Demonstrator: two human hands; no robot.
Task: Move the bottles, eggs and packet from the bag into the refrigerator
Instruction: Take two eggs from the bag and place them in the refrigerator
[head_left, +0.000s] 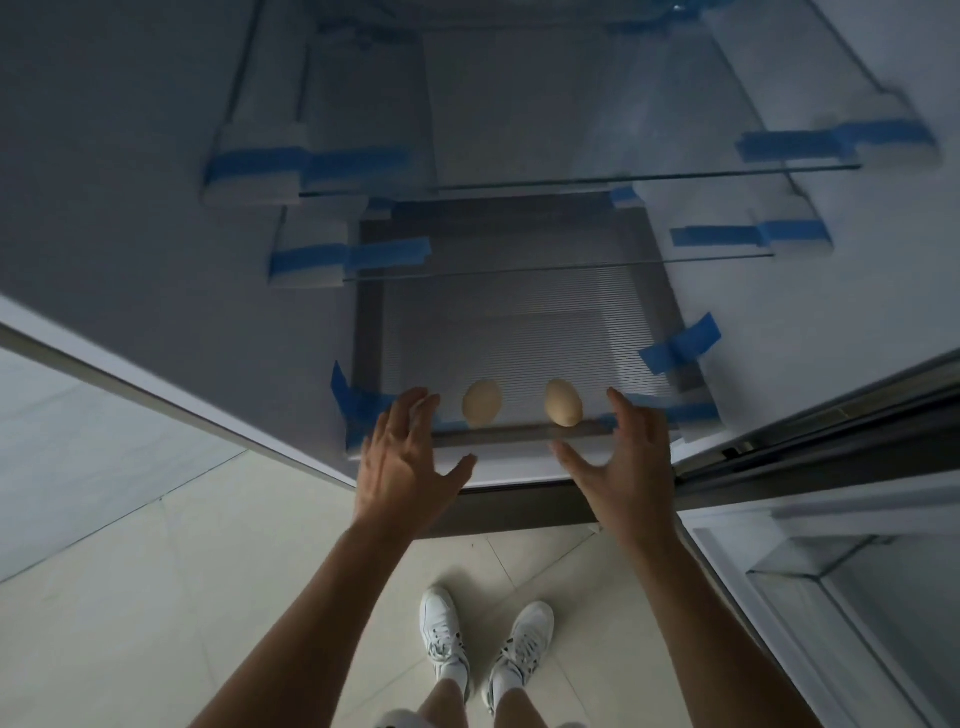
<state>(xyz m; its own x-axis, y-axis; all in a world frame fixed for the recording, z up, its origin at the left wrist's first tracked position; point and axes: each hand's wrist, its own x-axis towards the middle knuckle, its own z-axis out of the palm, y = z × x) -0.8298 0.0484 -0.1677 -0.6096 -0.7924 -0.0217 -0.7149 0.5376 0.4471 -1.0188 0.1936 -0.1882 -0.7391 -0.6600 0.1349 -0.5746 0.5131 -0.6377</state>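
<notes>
Head view, eggs: left egg (482, 404) and right egg (562, 402) lie side by side, not touching, on the ribbed shelf (519, 322) in the refrigerator (130, 156), right at the shelf's front rim.
Handling: light, brittle and likely to roll. Cradle each round its middle, no squeezing.
Left hand (410, 457): fingers spread, holding nothing, tips near the left egg.
Right hand (628, 467): mirrors it, fingers splayed and empty, beside the right egg.

Two eggs (482, 405) on fridge shelf (519, 332); both hands (402, 465) spread, empty.
</notes>
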